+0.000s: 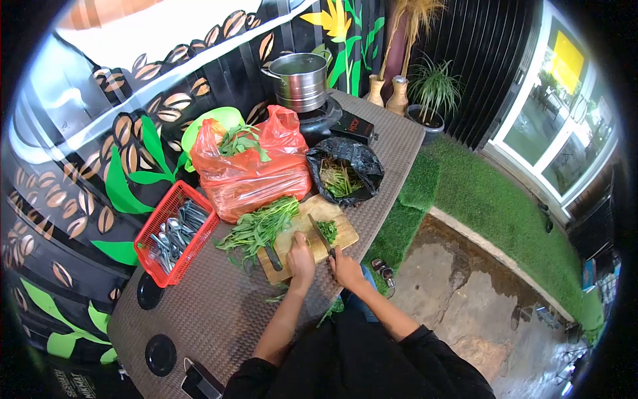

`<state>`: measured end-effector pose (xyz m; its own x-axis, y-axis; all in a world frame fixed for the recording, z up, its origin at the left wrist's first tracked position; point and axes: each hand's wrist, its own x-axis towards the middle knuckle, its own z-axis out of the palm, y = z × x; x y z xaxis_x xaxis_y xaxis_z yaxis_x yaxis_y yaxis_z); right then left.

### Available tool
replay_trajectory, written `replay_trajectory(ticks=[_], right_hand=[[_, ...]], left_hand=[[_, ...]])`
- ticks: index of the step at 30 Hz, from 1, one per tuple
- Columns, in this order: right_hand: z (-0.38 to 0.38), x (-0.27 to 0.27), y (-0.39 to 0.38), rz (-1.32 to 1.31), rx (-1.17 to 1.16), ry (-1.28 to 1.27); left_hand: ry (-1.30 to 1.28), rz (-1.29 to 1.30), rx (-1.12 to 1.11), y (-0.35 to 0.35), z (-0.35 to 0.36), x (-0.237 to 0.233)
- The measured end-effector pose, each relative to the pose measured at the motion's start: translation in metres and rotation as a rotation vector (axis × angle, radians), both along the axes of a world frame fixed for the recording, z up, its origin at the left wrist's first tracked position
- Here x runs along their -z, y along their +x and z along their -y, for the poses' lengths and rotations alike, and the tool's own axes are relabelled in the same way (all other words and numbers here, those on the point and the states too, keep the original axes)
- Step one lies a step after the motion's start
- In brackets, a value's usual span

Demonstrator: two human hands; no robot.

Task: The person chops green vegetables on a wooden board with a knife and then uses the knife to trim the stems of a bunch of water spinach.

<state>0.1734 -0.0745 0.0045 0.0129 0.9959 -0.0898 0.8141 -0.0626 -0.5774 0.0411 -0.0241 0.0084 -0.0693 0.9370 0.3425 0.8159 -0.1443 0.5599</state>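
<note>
My right hand grips the dark handle of a knife, its blade slanting across a wooden cutting board. Chopped greens lie beside the blade. My left hand rests low over the board, left of the knife. Its fingers are drawn together, and whatever they pinch is hidden. A heap of leafy green stems spreads over the board's left side and onto the table. Close to my left hand lies a black handle, probably of a second knife.
Behind the board stand a red plastic bag topped with leaves and a black bag of stems. A steel pot sits on a portable stove. Left are a red basket of cutlery and a dark round dish.
</note>
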Motion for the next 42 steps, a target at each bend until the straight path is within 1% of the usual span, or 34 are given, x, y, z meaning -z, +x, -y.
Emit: replay_trajectory(ticks=[3,5,6,8,9,11,12,14,15,17,18,20,21,23,24,26,30,32,35,36,38,39,41,42], right_hand=[[0.000,0.004,0.000,-0.002,-0.013,0.032],[0.000,0.004,0.001,-0.009,-0.017,0.028],[0.000,0.002,0.001,-0.016,-0.020,0.028],[-0.001,-0.002,0.003,-0.020,-0.032,0.031],[-0.001,-0.003,0.006,-0.025,-0.044,0.032],[-0.002,-0.005,0.009,-0.001,-0.041,0.039],[-0.001,-0.006,0.009,0.017,-0.042,0.041],[-0.002,-0.008,0.010,0.010,-0.028,0.051],[-0.001,-0.011,0.011,0.002,-0.016,0.059],[0.000,-0.014,0.009,-0.011,-0.016,0.084],[0.000,-0.015,0.008,-0.025,-0.017,0.111],[0.003,-0.014,0.002,-0.021,-0.013,0.109],[0.006,-0.014,-0.002,-0.018,-0.009,0.105],[0.011,-0.013,-0.011,-0.029,0.024,0.082],[0.012,-0.011,-0.014,-0.040,0.056,0.061],[0.012,-0.003,-0.018,-0.037,0.059,0.052],[0.010,-0.003,-0.023,-0.004,0.052,0.003],[0.009,-0.003,-0.024,0.017,0.036,-0.007],[0.009,-0.005,-0.026,0.059,0.017,-0.019],[0.010,-0.004,-0.027,0.078,0.012,-0.023],[0.009,-0.003,-0.027,0.087,0.009,-0.023],[0.009,0.000,-0.027,0.096,0.011,-0.021],[0.007,0.003,-0.024,0.084,-0.002,-0.030],[0.007,0.002,-0.023,0.072,-0.012,-0.038]], left_hand=[[0.014,-0.016,0.008,0.008,0.013,0.011],[0.000,-0.074,0.101,0.012,0.024,0.012],[0.002,-0.073,0.100,0.010,0.025,0.016],[0.132,0.019,0.152,0.010,0.024,0.021],[0.136,0.024,0.155,0.010,0.022,0.017],[0.141,0.145,0.211,0.003,0.018,0.009],[0.140,0.147,0.213,-0.001,0.014,0.009],[0.245,0.114,0.188,-0.007,0.004,0.008],[0.246,0.115,0.190,-0.011,0.002,0.011],[0.038,0.192,0.187,-0.017,0.000,0.018],[0.039,0.192,0.187,-0.017,-0.002,0.019],[0.017,0.308,0.209,-0.017,-0.003,0.022],[0.015,0.308,0.210,-0.018,-0.004,0.026],[0.081,0.341,0.227,-0.019,-0.006,0.034],[0.081,0.343,0.227,-0.018,-0.005,0.033],[0.193,0.208,0.203,-0.018,0.000,0.030],[0.233,0.168,0.232,-0.024,0.000,0.032],[0.087,0.300,0.224,-0.027,0.000,0.029],[0.091,0.283,0.264,-0.040,-0.001,0.014],[0.089,0.283,0.261,-0.044,-0.004,0.016],[0.006,0.320,0.316,-0.055,-0.010,0.018],[0.004,0.318,0.313,-0.063,-0.012,0.022],[-0.110,0.222,0.337,-0.074,-0.017,0.028],[-0.110,0.221,0.337,-0.074,-0.017,0.023]])
